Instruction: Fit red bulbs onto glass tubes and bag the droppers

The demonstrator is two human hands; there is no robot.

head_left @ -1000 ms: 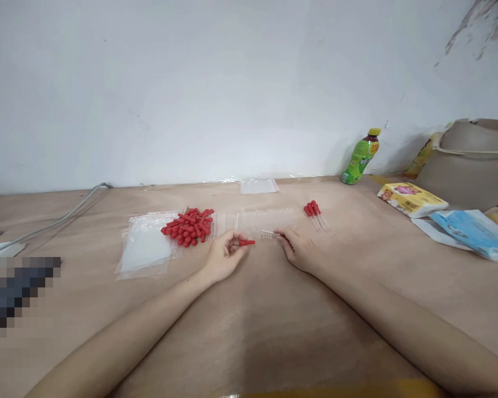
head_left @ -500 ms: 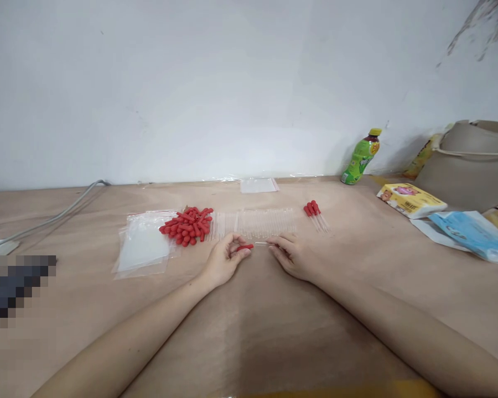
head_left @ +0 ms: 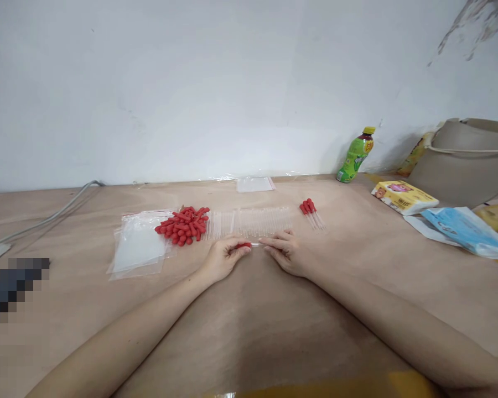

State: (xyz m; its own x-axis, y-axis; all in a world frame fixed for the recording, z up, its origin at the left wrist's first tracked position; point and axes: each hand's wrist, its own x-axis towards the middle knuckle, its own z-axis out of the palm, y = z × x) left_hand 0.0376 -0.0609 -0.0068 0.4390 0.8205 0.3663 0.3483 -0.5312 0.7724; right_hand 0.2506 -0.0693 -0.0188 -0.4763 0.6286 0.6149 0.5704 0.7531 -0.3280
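Note:
Pinched in my left hand (head_left: 225, 257) is a red rubber dropper bulb (head_left: 244, 245), mostly covered by the fingers. My right hand (head_left: 288, 254) is closed on a thin clear glass tube (head_left: 255, 244), whose end meets the bulb's open end; whether it sits inside I cannot tell. Behind my left hand lies a heap of red rubber bulbs (head_left: 185, 225). A row of clear glass tubes (head_left: 257, 220) stretches to the right of the heap. Further right rest several droppers (head_left: 311, 213) with red bulbs fitted on their tubes.
Clear zip bags (head_left: 139, 243) lie left of the heap, with another bag (head_left: 255, 184) by the wall. At the right are a green drink bottle (head_left: 356, 155), a yellow tissue pack (head_left: 404, 197), a blue packet (head_left: 468, 229) and a grey-beige bin (head_left: 460, 160). A grey cable (head_left: 66, 210) runs at left.
The bulb and the glass tube have come together; the gap between them has closed. My left fingers now cover more of the bulb. The view has shifted slightly.

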